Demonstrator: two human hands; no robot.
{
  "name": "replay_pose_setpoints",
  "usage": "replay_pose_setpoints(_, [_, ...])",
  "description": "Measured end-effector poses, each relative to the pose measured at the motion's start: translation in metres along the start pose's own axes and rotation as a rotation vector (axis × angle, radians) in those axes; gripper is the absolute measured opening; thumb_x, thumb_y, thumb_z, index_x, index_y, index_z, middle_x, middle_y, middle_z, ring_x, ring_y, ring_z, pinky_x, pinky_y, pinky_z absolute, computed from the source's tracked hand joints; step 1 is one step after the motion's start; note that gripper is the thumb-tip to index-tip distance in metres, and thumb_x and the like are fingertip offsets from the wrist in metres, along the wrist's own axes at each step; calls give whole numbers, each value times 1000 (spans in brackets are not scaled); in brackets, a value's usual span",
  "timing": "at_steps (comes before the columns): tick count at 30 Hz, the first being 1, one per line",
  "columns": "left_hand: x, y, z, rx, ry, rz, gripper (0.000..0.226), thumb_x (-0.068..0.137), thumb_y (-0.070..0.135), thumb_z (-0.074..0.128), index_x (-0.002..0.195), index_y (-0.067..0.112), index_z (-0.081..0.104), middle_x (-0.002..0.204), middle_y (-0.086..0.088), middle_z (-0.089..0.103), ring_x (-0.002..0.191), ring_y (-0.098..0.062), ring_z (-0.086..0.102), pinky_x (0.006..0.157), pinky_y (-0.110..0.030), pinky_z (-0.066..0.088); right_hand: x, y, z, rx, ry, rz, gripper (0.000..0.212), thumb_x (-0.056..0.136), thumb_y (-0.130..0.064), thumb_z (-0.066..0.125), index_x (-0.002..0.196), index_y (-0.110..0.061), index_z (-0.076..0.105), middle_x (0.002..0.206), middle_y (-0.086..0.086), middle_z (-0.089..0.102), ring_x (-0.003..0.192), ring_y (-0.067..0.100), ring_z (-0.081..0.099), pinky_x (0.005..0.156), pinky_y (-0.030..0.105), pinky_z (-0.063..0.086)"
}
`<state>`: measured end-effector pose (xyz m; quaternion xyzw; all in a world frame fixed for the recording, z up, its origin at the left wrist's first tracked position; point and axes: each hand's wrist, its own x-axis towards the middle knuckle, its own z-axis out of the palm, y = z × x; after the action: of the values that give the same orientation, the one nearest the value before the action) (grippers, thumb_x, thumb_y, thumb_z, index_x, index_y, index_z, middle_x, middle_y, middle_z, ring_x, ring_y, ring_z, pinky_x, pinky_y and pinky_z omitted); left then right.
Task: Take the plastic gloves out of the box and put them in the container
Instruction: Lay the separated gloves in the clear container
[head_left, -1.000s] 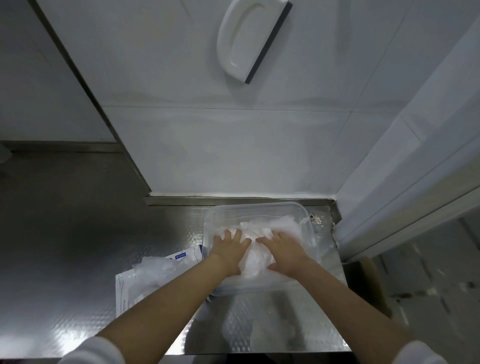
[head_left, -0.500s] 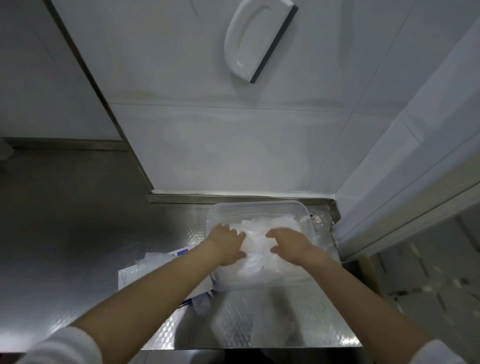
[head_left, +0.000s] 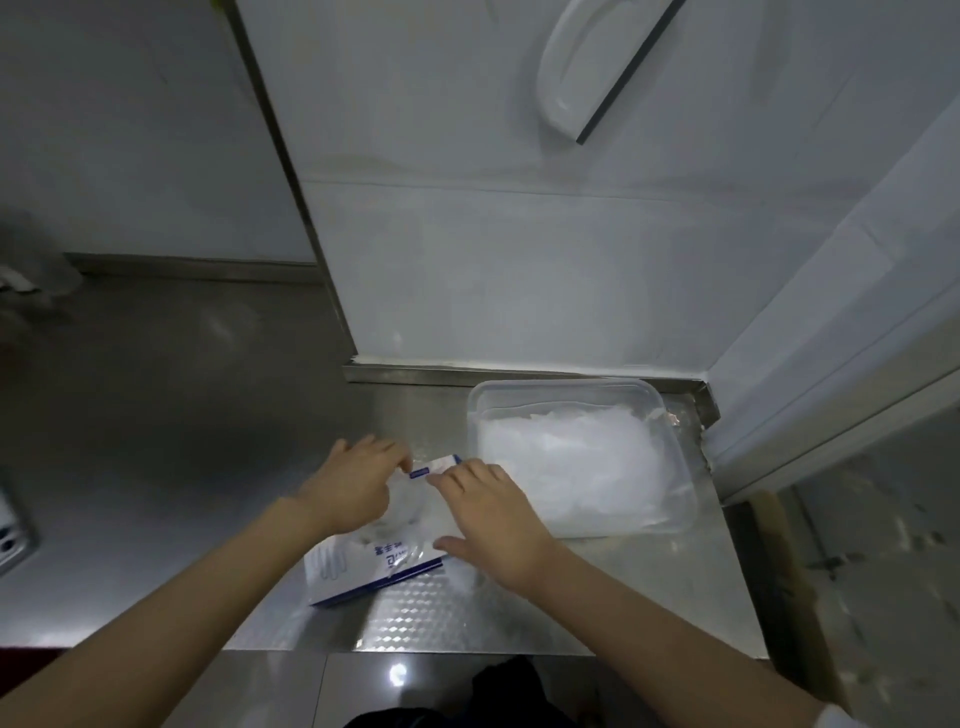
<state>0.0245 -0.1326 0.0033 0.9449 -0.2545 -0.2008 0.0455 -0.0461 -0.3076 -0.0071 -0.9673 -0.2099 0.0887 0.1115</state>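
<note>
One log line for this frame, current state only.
left hand at box opening, grip unclear | right hand rests on box | container holds gloves

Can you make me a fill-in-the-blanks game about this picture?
1. The clear container holds a pile of plastic ___.
2. The left hand and the right hand are both at the blue-and-white ___.
3. The white squeegee hangs on the ___.
Missing words: gloves, box, wall.
</note>
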Motion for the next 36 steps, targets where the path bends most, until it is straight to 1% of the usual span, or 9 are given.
replay_pose_setpoints(4, [-14, -12, 22, -29, -191, 17, 54, 89, 27, 55, 139, 28, 32, 144, 5, 35, 130, -18, 33, 104, -34, 30, 15, -10, 16, -333, -10, 73, 82, 59, -44, 84, 127, -8, 57, 108, 8, 67, 112, 26, 59, 110, 37, 31])
replay_pose_setpoints(8, [-18, -17, 41, -67, -158, 53, 65, 88, 29, 62, 143, 24, 28, 146, 2, 32, 132, -19, 31, 104, -31, 34, 27, -15, 6, -342, 79, 57, 43, 47, -20, 86, 86, -11, 71, 67, 3, 68, 70, 18, 66, 106, 35, 39])
replay_pose_setpoints(11, [-17, -19, 52, -12, -117, 32, 67, 87, 27, 63, 144, 23, 27, 146, 1, 31, 132, -19, 31, 104, -37, 37, 28, -15, 4, -245, 44, 59, 37, 71, -3, 70, 107, -7, 62, 94, 9, 69, 91, 22, 64, 110, 30, 29])
replay_pose_setpoints(14, [-17, -18, 54, 9, -98, 39, 69, 86, 26, 64, 144, 21, 27, 144, 0, 33, 129, -21, 33, 101, -36, 38, 25, -9, -6, -19, 64, 183, 38, 86, 3, 49, 121, -10, 51, 116, 10, 61, 106, 28, 56, 92, 31, 38])
replay_pose_setpoints(22, [-12, -15, 23, -85, -246, 35, 73, 87, 30, 63, 147, 17, 25, 144, -3, 32, 133, -26, 34, 106, -34, 33, -3, 32, -53, 290, 303, 361, 29, 91, -8, 55, 120, -12, 55, 97, 1, 61, 92, 20, 58, 77, 26, 41])
replay_pose_setpoints(26, [-1, -4, -8, -404, 117, 61, 52, 87, 9, 53, 135, 23, 39, 131, 0, 46, 122, -24, 45, 103, -51, 37, -13, 46, -64, 332, 325, 396, 27, 91, -10, 56, 117, -13, 56, 89, -5, 57, 82, 15, 55, 77, 29, 46])
replay_pose_setpoints(28, [6, 8, -23, -626, 251, 139, 47, 83, 1, 54, 124, 21, 44, 122, 0, 49, 116, -21, 50, 98, -43, 43, -16, 49, -66, 352, 331, 387, 27, 91, -10, 56, 117, -13, 56, 88, -5, 56, 80, 13, 53, 76, 29, 46])
replay_pose_setpoints(32, [14, 44, -44, -775, 230, 165, 75, 82, 14, 68, 142, 24, 24, 138, 7, 34, 117, -9, 45, 96, -24, 39, -20, 54, -68, 413, 337, 349, 25, 91, -11, 56, 116, -12, 56, 84, -5, 57, 76, 13, 53, 76, 31, 48])
replay_pose_setpoints(36, [24, 64, -50, -865, 246, 101, 87, 80, 13, 73, 146, 26, 18, 127, 8, 38, 86, -16, 60, 82, -30, 52, -26, 60, -70, 525, 315, 320, 11, 91, -14, 59, 102, -15, 60, 78, -7, 59, 73, 10, 56, 73, 26, 47])
